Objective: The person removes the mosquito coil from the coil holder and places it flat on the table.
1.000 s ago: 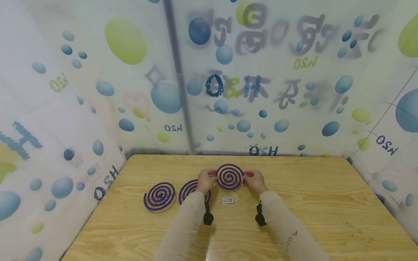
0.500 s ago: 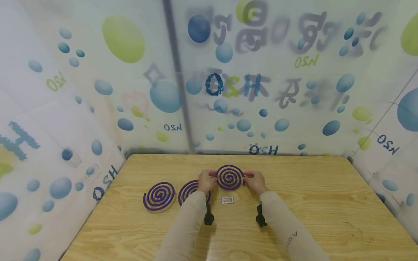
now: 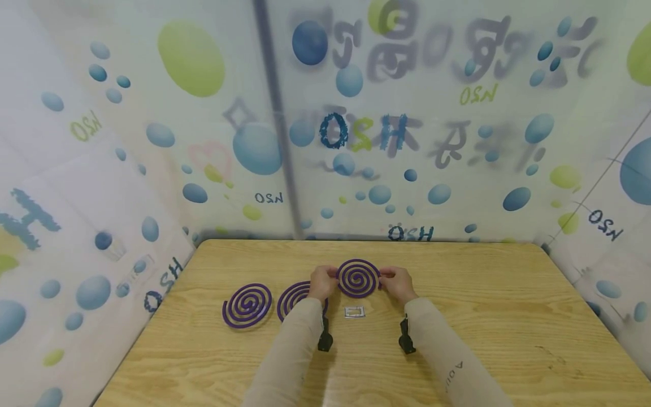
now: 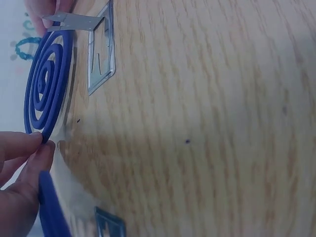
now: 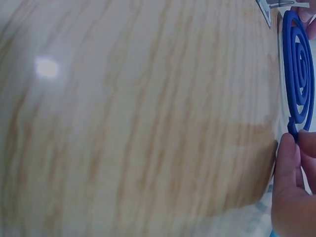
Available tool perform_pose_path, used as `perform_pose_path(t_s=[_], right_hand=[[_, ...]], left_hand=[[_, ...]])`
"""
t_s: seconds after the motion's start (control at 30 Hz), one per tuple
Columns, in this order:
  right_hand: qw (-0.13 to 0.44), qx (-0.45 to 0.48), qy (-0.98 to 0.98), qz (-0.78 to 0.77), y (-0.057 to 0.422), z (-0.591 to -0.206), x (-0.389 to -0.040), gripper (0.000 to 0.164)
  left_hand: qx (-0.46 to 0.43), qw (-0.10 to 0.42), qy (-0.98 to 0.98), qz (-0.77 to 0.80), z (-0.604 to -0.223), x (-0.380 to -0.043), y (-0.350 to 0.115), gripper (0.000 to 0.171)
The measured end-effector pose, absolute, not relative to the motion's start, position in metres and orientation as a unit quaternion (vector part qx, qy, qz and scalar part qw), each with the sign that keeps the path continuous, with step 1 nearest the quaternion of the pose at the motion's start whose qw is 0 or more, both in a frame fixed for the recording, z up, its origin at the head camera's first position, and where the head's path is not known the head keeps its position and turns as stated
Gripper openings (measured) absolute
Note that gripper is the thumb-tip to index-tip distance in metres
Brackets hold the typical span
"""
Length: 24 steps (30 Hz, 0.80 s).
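Note:
In the head view both hands hold a purple spiral mosquito coil [image 3: 358, 278] level between them, above the far middle of the table. My left hand [image 3: 323, 281] pinches its left rim between thumb and fingers. My right hand [image 3: 399, 284] pinches the right rim, near the coil's outer end [image 5: 292, 129]. A small metal coil stand [image 3: 354, 312] lies on the table just nearer than the held coil. Its bent-up tongue [image 4: 74, 21] rises toward the coil in the left wrist view.
A second coil [image 3: 291, 299] lies left of the left hand, partly hidden by the forearm. Further left is a third coil [image 3: 247, 306]. Another metal stand [image 4: 109, 223] shows low in the left wrist view. Patterned curtains [image 3: 437, 141] surround the wooden table [image 3: 483, 316].
The held coil has lowered very slightly toward the table, with both hands still at its rim. The stand and the other two coils stay where they were.

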State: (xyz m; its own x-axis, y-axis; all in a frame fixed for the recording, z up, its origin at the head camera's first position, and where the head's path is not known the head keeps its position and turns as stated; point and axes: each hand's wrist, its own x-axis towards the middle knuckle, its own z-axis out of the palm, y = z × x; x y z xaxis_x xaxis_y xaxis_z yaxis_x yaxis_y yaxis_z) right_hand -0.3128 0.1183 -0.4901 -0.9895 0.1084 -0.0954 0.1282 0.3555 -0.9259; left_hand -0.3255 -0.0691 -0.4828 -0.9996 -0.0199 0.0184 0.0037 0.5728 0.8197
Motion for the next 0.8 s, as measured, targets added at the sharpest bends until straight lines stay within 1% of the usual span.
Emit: perform_pose_path(t_s=[0.13,0.17,0.2,0.3,0.4,0.43,0.63,0.8], right_hand=[[0.007,0.067,0.826,-0.56,0.119,-0.49,-0.313,0.022],[0.007,0.067,0.826,-0.559,0.119,-0.49,-0.313,0.022],[0.007,0.067,0.827,-0.558,0.119,-0.491,-0.313,0.022],[0.012,0.069,0.83,-0.554,0.119,-0.49,-0.313,0.022],[0.016,0.072,0.833,-0.549,0.119,-0.489,-0.313,0.023],[0.017,0.074,0.833,-0.548,0.119,-0.489,-0.313,0.024],[0.02,0.072,0.836,-0.544,0.119,-0.488,-0.312,0.025],[0.021,0.064,0.836,-0.545,0.119,-0.488,-0.311,0.025]], left_hand=[[0.017,0.0,-0.888,-0.46,-0.495,-0.336,-0.069,0.025],[0.015,0.001,-0.889,-0.457,-0.5,-0.34,-0.069,0.026],[-0.006,0.019,-0.888,-0.46,-0.513,-0.347,-0.072,0.025],[-0.012,0.023,-0.897,-0.441,-0.522,-0.354,-0.072,0.025],[-0.003,0.014,-0.899,-0.438,-0.513,-0.348,-0.07,0.024],[0.017,-0.004,-0.903,-0.43,-0.501,-0.34,-0.068,0.024],[0.005,0.002,-0.91,-0.415,-0.482,-0.322,-0.066,0.022],[0.003,0.006,-0.909,-0.416,-0.483,-0.323,-0.067,0.024]])
